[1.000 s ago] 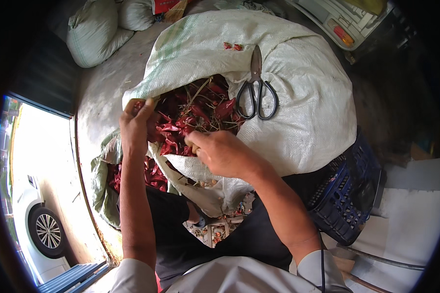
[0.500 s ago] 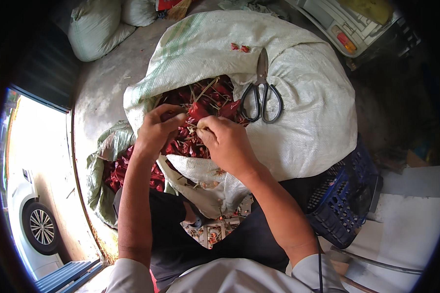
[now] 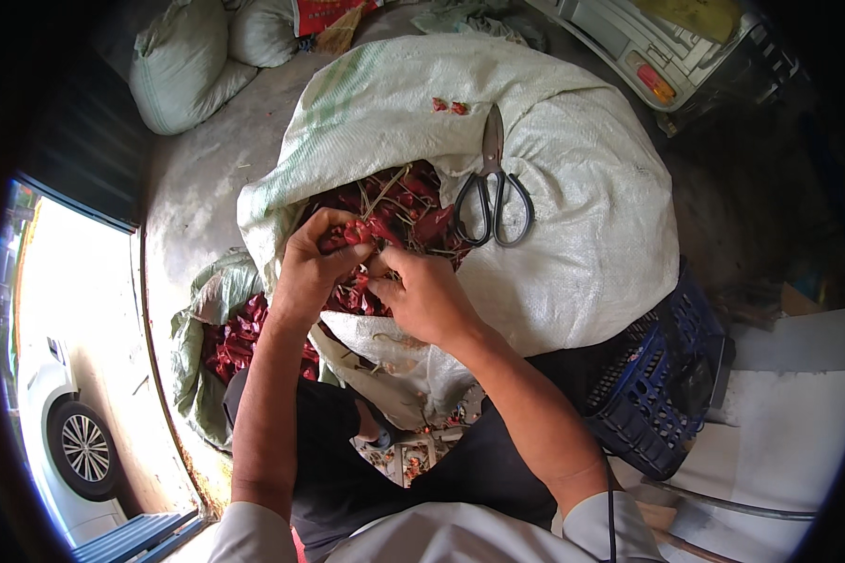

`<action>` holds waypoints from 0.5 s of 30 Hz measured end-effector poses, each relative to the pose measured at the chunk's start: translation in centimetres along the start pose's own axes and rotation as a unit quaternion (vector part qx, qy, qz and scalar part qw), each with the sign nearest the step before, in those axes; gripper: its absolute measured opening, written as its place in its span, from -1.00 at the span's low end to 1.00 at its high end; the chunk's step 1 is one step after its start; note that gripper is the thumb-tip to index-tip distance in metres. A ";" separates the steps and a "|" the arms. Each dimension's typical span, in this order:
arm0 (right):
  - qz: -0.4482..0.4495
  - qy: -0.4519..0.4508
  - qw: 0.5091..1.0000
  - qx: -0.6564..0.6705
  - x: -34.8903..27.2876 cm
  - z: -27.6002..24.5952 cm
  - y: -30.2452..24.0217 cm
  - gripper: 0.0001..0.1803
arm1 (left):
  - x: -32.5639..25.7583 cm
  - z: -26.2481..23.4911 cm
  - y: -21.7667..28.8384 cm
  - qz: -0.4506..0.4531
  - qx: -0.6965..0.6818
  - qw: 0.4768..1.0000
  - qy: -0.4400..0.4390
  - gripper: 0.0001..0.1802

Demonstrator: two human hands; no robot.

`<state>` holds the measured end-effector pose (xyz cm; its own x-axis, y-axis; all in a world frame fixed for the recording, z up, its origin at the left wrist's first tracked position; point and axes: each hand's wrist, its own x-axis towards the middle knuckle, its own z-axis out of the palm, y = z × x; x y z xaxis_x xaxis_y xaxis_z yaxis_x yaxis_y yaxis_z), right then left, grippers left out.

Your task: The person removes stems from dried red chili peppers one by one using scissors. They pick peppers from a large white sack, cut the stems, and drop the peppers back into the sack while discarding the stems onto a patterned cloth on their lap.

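Dried red chili peppers [image 3: 408, 202] with pale stems fill the mouth of a big white woven sack [image 3: 573, 188]. Over that opening my left hand [image 3: 317, 267] is closed on a red chili pepper [image 3: 355, 232], which pokes out between thumb and fingers. Close beside it, my right hand [image 3: 424, 293] is pinched shut near the chili; its fingertips hide whatever they hold. Black-handled scissors [image 3: 493, 188] lie on the sack just right of the opening, blades pointing away. Two small red chili pieces [image 3: 449, 106] rest on the sack beyond.
A green sack [image 3: 197, 319] of red chilies stands left of my legs. At right is a dark blue plastic crate [image 3: 652, 375]. Full white sacks [image 3: 183, 70] and a straw broom [image 3: 341, 30] are at the far left. A white car [image 3: 52, 432] shows through the doorway.
The view has shifted slightly. My left hand now shows a red chili at its fingertips, and my right hand stays pinched close beside it.
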<state>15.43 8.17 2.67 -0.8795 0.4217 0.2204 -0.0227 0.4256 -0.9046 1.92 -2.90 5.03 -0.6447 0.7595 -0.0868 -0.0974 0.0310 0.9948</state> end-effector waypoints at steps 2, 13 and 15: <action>-0.016 0.022 0.994 -0.108 0.0 0.4 0.8 -0.87 | 0.3 -0.6 0.0 -0.010 0.016 1.000 0.016 -0.75; -0.036 0.100 0.962 -0.250 2.8 2.4 0.8 -0.86 | 0.1 -2.2 0.1 0.037 0.024 0.996 0.080 -0.72; -0.114 0.159 0.935 -0.297 2.8 0.4 0.0 -0.92 | 0.4 -2.7 -0.7 0.088 0.066 0.990 0.089 -0.74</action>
<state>12.81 9.04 3.15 -0.6960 0.4425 0.5654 0.1590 0.8629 -0.4797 -0.32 -4.38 4.18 -0.7674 0.6344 0.0926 0.1205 0.0009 0.9927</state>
